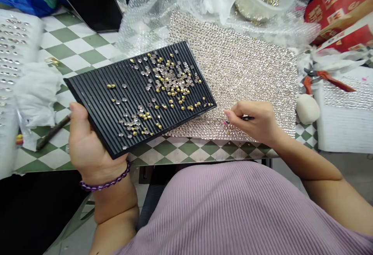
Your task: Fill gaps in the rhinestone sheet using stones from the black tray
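Note:
My left hand (87, 146) grips a black ridged tray (96, 88) by its near left corner and holds it tilted above the table. Loose rhinestones (171, 80), some clear side up and some gold side up, lie scattered along the tray's grooves. Closed in a pinch, my right hand (256, 121) holds a thin dark pen-like tool with a pink tip (226, 123). That tip is at the near part of a sheet densely covered with rhinestones (247, 72). The tray hides part of the sheet's left side.
A clear plastic tub (266, 8) of gold rhinestones stands at the back on bubble wrap (157, 10). Orange-handled pliers (329, 80) and a whitish lump (307, 109) are at the right. A dark stick (52, 133) and a white foam board with stones (11, 64) lie at the left.

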`<move>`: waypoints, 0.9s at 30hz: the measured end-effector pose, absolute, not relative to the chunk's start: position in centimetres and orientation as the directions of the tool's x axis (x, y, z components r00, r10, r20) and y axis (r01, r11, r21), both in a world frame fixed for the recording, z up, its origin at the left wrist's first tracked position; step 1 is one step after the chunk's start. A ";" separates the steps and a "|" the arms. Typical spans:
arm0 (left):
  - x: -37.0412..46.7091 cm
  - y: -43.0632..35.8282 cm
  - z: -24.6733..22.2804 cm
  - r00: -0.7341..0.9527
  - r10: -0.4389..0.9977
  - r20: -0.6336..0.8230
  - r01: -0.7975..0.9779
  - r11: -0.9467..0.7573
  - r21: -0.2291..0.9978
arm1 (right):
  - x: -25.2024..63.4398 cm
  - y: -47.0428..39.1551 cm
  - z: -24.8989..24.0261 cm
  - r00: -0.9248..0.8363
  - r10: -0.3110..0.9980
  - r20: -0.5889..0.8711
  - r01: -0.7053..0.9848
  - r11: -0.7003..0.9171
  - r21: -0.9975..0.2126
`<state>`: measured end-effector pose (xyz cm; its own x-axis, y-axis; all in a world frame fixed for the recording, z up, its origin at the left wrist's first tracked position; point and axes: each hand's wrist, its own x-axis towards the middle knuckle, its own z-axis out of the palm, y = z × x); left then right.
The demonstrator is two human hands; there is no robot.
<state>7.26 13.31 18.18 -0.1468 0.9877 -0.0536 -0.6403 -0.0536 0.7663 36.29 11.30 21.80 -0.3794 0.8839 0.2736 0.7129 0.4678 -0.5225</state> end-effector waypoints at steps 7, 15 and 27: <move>7.3 13.3 18.3 -0.132 0.990 -0.042 -0.663 -0.057 0.747 | 36.3 11.2 21.5 -0.368 0.885 0.284 0.707 0.465 -0.533; 7.3 13.2 18.4 -0.135 0.989 -0.067 -0.639 -0.035 0.768 | 35.7 12.0 23.3 -0.249 0.884 0.395 0.587 0.462 -0.664; 7.4 13.4 18.8 -0.191 0.959 -0.207 -0.666 0.028 0.745 | 28.9 18.6 24.9 -0.459 0.798 0.390 0.631 0.602 -0.488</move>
